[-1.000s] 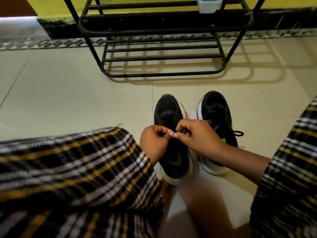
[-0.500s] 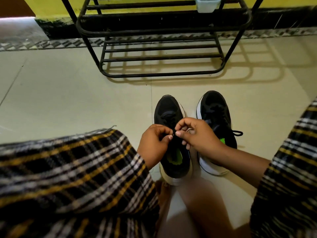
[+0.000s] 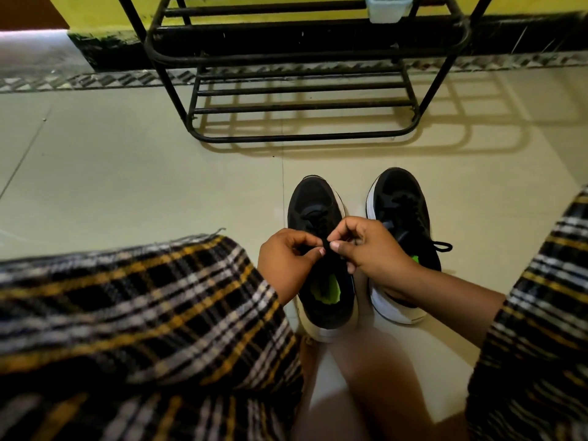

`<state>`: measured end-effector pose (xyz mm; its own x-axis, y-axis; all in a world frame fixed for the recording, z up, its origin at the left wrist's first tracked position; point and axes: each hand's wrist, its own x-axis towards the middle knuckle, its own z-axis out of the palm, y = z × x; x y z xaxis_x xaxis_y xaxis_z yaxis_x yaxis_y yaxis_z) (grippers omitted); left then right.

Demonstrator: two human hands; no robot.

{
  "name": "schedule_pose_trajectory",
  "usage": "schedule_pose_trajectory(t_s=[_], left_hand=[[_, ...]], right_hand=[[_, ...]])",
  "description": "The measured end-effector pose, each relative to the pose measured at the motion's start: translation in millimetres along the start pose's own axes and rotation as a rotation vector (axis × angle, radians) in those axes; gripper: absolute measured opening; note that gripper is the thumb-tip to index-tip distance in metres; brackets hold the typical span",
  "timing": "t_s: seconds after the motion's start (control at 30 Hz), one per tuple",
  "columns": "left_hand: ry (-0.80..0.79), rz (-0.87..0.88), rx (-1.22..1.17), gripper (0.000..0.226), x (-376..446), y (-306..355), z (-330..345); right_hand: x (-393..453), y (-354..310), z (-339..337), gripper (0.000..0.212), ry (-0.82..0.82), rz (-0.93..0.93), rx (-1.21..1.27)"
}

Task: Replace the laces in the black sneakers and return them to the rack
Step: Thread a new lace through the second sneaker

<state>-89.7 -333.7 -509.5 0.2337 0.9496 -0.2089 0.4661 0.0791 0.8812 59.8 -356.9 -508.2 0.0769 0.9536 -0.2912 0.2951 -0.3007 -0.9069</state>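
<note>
Both hands have drawn closer: the left hand [image 3: 286, 261] and right hand [image 3: 370, 246] now pinch the thin black lace [image 3: 325, 241] fingertip to fingertip over the left of 2 black white-soled sneakers [image 3: 321, 249], suggesting tying is underway. Beyond stands 1 black metal rack [image 3: 302, 55].

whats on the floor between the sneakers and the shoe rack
Nothing: in the head view, only bare cream floor tile with the rack's shadow lies between the black sneakers and the shoe rack.
</note>
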Motion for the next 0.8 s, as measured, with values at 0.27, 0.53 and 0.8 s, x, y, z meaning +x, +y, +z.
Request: schedule_pose_trajectory(t_s=[0.27, 0.53, 0.8], left_hand=[[-0.044, -0.170, -0.235, 0.009, -4.0, 1.6, -0.7], [0.010, -0.164, -0.091, 0.026, -5.0, -13.4, -0.9], [0.000, -0.170, -0.007, 0.066, -8.5, -28.4, -5.7]], right_hand=[[5.0, -0.9, 0.4, 0.015, -0.050, -0.232, -0.443], [8.2, -4.9, -10.7, 0.016, 0.071, -0.321, -0.386], [10.3, -39.4, -31.7, 0.009, 0.286, -0.472, -0.131]])
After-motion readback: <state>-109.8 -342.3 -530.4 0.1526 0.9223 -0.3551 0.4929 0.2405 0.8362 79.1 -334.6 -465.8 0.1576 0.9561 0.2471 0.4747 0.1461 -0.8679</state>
